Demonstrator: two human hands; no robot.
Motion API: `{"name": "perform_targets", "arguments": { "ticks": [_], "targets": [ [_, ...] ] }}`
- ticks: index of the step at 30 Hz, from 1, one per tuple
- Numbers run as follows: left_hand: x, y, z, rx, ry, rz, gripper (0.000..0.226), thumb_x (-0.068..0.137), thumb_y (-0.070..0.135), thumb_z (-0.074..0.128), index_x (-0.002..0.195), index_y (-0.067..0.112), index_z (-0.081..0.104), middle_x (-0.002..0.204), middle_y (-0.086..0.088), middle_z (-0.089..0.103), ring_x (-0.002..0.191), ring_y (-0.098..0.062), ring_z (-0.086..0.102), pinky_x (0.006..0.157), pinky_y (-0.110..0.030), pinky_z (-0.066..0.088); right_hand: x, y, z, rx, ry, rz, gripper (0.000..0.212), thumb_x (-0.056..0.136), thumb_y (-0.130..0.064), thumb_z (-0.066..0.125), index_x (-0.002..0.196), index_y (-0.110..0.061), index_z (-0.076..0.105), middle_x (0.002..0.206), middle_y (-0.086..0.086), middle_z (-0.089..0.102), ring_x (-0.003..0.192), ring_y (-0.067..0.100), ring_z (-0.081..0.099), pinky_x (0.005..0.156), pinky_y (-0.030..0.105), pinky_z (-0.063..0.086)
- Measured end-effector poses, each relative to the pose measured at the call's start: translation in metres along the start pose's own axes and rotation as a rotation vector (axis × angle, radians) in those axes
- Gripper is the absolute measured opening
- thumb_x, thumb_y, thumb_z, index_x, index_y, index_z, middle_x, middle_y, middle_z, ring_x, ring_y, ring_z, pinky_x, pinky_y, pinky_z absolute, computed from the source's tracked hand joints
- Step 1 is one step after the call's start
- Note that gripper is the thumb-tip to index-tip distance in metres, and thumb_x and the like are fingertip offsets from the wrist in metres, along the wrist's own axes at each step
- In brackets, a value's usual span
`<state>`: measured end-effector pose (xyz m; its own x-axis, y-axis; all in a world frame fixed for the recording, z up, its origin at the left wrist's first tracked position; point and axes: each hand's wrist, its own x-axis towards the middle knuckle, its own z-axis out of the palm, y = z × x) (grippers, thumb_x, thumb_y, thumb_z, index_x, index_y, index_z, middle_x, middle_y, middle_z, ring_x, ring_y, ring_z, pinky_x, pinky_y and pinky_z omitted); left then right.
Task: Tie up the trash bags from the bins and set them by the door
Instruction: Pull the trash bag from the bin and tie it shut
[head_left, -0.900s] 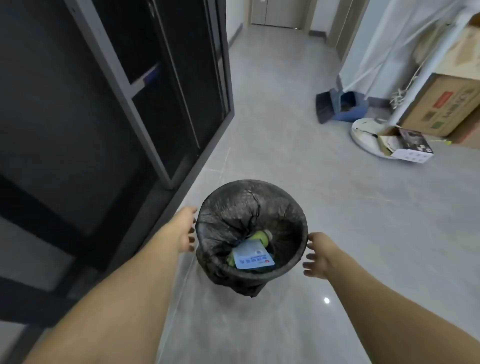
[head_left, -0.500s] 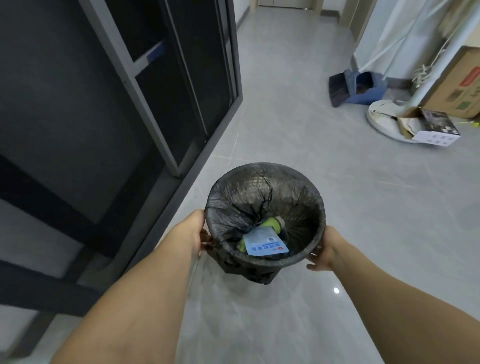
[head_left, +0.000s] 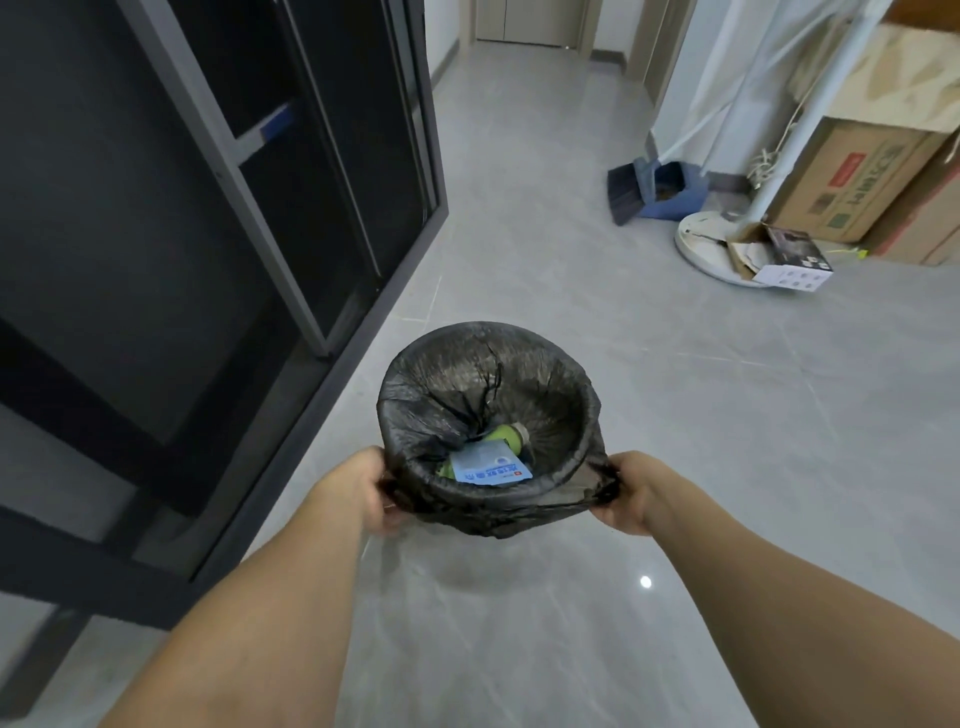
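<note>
Both hands now have hold of the black trash bag (head_left: 467, 379) where it folds over the bin rim (head_left: 519, 493). A moment ago the hands were open and just clear of the bin on either side; half a second ago they had only reached its sides. The left hand (head_left: 358, 491) is now closed on a pinch of film at the near-left edge, and the right hand (head_left: 631, 491) is closed on a flap it has drawn outward, so the plastic stretches taut from the rim to that grip. On the right the overhang looks lifted off the rim, while on the left it is bunched but I cannot tell whether it has come free.

Between the two grips, slightly beyond them, sits the open mouth of the bag. Inside lie a blue-and-white packet (head_left: 491, 469) and, just past it, a green bottle (head_left: 506, 436). The far side of the liner remains wrapped over the rim, well beyond both grips. The bin stands on the grey tiled floor (head_left: 519, 623), which spreads beneath and past the hands.

The change suggests the step has moved from approach to peeling the liner off the rim. Tying has not begun, and carrying it to the door is some way off. The film looks thin and already creased, so a sharp pull at the right grip could tear it.
</note>
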<state>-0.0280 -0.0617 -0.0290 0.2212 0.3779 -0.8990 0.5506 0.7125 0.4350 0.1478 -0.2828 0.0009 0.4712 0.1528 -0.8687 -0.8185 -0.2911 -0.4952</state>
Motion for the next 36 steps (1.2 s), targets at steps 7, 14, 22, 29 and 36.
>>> {"name": "perform_targets", "arguments": {
  "ticks": [7, 14, 22, 29, 36],
  "targets": [
    [-0.015, 0.013, -0.015, -0.181, -0.023, 0.05, 0.015, 0.089, 0.012, 0.048, 0.082, 0.012, 0.061, 0.08, -0.002, 0.064, 0.072, -0.02, 0.061, 0.063, -0.035, 0.049, -0.021, -0.011, 0.005, 0.161, -0.028, -0.007, 0.025, 0.092, 0.0, 0.04, 0.078, 0.004, 0.06, 0.065, 0.015, 0.068, 0.038, 0.026, 0.064, 0.03, 0.033, 0.048],
    [-0.061, 0.036, -0.023, -0.311, -0.032, 0.245, 0.018, 0.088, 0.016, 0.043, 0.075, 0.014, 0.056, 0.066, -0.003, 0.062, 0.063, -0.019, 0.057, 0.058, -0.034, 0.046, -0.042, -0.031, 0.014, 0.199, -0.037, -0.268, 0.021, 0.088, 0.001, 0.039, 0.082, 0.0, 0.059, 0.078, 0.014, 0.065, 0.065, 0.027, 0.063, 0.055, 0.037, 0.054],
    [-0.106, 0.069, 0.013, -0.305, -0.163, 0.362, 0.01, 0.085, 0.013, 0.049, 0.075, 0.012, 0.049, 0.074, -0.007, 0.054, 0.069, -0.024, 0.058, 0.063, -0.035, 0.053, -0.055, -0.056, 0.025, 0.093, -0.175, -0.385, 0.02, 0.093, 0.0, 0.039, 0.089, 0.004, 0.058, 0.077, 0.014, 0.06, 0.061, 0.021, 0.059, 0.056, 0.03, 0.054],
    [-0.112, 0.079, 0.022, -0.632, -0.253, 0.605, 0.017, 0.086, 0.009, 0.049, 0.069, 0.008, 0.052, 0.064, -0.007, 0.057, 0.061, -0.021, 0.059, 0.067, -0.036, 0.055, -0.059, -0.081, 0.025, 0.115, -0.161, -0.429, 0.016, 0.09, -0.01, 0.052, 0.078, -0.007, 0.061, 0.073, 0.01, 0.066, 0.06, 0.023, 0.064, 0.054, 0.03, 0.052],
    [-0.12, 0.098, 0.021, -0.421, -0.189, 0.439, 0.022, 0.083, 0.004, 0.039, 0.065, 0.009, 0.05, 0.063, -0.006, 0.052, 0.057, -0.021, 0.051, 0.065, -0.032, 0.049, -0.069, -0.1, 0.032, 0.173, -0.191, -0.712, 0.011, 0.09, -0.007, 0.052, 0.089, -0.011, 0.063, 0.081, 0.01, 0.063, 0.069, 0.022, 0.06, 0.066, 0.03, 0.049]
  ]
}}
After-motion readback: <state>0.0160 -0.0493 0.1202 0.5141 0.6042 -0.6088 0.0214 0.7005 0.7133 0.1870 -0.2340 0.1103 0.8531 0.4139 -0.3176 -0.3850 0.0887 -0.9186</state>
